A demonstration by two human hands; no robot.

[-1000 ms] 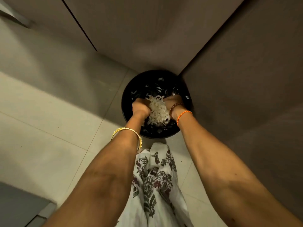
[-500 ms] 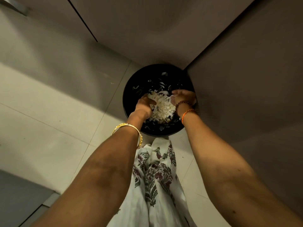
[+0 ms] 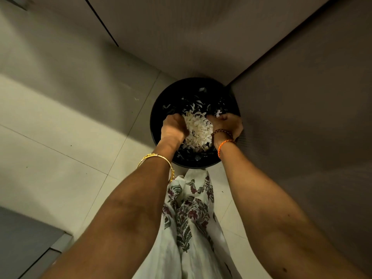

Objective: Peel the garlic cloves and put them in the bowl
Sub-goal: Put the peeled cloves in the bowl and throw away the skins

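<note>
- We held both hands over a round black bin [image 3: 159,125] that stood on the tiled floor [image 3: 60,158], tucked into the corner where two brown cabinet panels [image 3: 302,97] met.
- Our left hand [image 3: 173,128] and right hand [image 3: 226,123] cupped a heap of pale garlic peels [image 3: 198,131] between them, the fingers of each curled in round the heap from its own side.
- The peels sat above the open mouth of the bin, pressed between our two palms; loose white scraps [image 3: 198,103] lay scattered on the dark lining beyond our fingertips.
- We could not make out any peeled cloves or a bowl in this view.
- A gold bangle [image 3: 157,158] ringed our left forearm, and on the right wrist sat a brown braided band [image 3: 221,131] with an orange thread band [image 3: 224,144] just below it.
- Between our forearms hung a white garment with a dark floral print [image 3: 189,214], its hem just beside the near rim of the bin.
</note>
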